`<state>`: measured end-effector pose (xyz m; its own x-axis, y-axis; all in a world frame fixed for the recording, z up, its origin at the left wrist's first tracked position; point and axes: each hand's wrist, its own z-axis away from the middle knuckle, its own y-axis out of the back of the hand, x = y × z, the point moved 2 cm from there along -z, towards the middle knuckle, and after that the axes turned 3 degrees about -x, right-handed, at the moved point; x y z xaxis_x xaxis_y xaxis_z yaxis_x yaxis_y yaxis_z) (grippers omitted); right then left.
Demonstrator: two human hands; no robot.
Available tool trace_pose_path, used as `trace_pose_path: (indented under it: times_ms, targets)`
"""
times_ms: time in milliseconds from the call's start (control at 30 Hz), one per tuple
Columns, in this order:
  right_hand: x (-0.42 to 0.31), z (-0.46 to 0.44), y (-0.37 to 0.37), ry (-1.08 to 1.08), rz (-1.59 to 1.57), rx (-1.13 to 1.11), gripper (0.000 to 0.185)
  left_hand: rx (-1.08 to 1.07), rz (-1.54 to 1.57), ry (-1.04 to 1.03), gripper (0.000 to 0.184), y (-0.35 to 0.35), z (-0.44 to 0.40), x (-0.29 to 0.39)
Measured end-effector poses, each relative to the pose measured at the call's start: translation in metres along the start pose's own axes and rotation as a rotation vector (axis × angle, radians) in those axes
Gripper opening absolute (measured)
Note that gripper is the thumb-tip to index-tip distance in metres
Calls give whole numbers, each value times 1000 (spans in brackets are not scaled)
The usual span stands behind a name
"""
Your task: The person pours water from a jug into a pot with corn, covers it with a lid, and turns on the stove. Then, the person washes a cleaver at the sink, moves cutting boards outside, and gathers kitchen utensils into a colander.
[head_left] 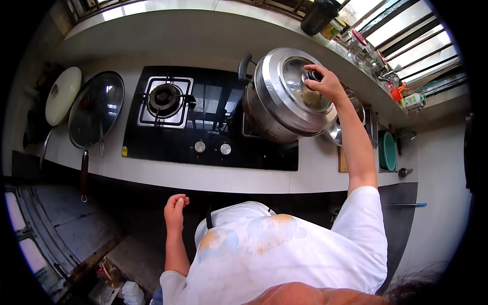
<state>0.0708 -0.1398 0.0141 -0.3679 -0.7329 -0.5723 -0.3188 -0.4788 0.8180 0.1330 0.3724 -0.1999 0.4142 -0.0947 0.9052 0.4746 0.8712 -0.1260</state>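
My right hand (pixel 325 84) is closed round the black knob of a steel lid (pixel 272 76) with a glass centre. The lid sits on a large steel pot (pixel 262 117), at the right side of the black gas stove (pixel 208 147). Below the counter's front edge, my left hand (pixel 175 206) hangs beside my body with its fingers curled. Whether anything small is inside them cannot be made out. The pot hides the burner beneath it.
To the left are a bare burner (pixel 165 99), a glass-lidded pan (pixel 96 109) and a cream-coloured lid (pixel 63 96). A teal basin (pixel 388 151) stands at the right. Along the window ledge are a dark canister (pixel 319 17) and several jars.
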Motion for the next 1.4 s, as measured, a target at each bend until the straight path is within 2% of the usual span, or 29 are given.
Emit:
trace_pose_path:
  times_ms: [100,167,200,233,267,300,333,367,400,433,467,567,667,733,833,933,1000,1100,1167,1233,1267,1333,1400]
  targets:
    - [1,5,1,79,66,0,45,2,12,20,15,-9,3,-7]
    - [0,6,0,139,451,154,56,-10,43,27,15,-17,11,-10]
    - [-16,19,-2,147,682,329,66,-21,50,40,15,-21,14,-14]
    - [-49,35,-2,193,632,388,66,-34,52,56,15,-22,20,-16]
    - [-66,50,-6,373,564,450,61,-48,34,72,15,-25,25,-15]
    - [-94,75,-20,164,197,319,59,-37,23,100,15,-25,30,-16]
    - [-101,91,-45,384,71,241,55,-20,12,114,15,-23,34,-20]
    - [-104,104,-81,419,-27,38,49,-13,-6,133,15,-18,38,-23]
    - [-106,117,-117,426,-128,-167,44,-11,-19,141,15,-15,41,-22]
    - [-106,125,-155,303,-96,-317,44,0,-31,140,15,-13,44,-20]
    - [-93,125,-194,283,-84,-353,47,8,-39,138,16,-11,47,-18]
    - [-51,114,-277,130,39,-245,56,26,-61,155,16,2,54,-14]
    - [-39,104,-301,161,26,-190,54,37,-82,169,16,28,56,-13]
    - [-36,102,-307,129,44,-264,49,26,-92,164,16,49,55,-9]
    - [-45,100,-303,71,90,-252,43,10,-111,155,16,97,50,-3]
    - [-49,101,-305,-16,154,-247,42,24,-261,105,16,175,40,-4]
    - [-52,101,-303,-72,189,-230,42,42,-554,13,14,247,31,-8]
    - [-73,102,-302,-213,176,-248,43,264,-1197,-23,21,370,34,-4]
    - [-74,110,-309,-170,178,-126,48,486,-1420,181,27,439,53,5]
    - [-107,115,-310,-214,356,-52,65,671,-1485,415,33,491,78,13]
    - [-121,118,-315,-273,427,-13,71,716,-1474,426,33,512,88,17]
    - [-137,126,-331,-153,412,96,73,827,-1372,620,43,544,117,14]
    - [-158,128,-352,2,344,135,71,938,-1339,678,47,560,137,17]
